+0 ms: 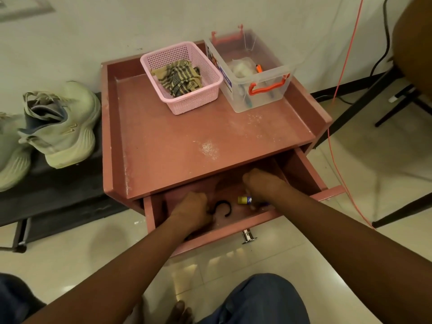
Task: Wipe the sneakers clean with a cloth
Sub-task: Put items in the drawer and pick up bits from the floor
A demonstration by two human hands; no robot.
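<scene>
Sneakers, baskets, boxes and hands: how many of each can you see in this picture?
Sneakers: 2 (the second is cut off by the left edge)
Pink basket: 1
Clear box: 1
Hands: 2, the left hand and the right hand, both in the open drawer
Total: 6

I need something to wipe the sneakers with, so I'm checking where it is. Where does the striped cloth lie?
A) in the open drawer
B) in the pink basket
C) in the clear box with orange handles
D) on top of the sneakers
B: the striped cloth lies bunched inside the pink basket, which stands on the cabinet top.
</scene>
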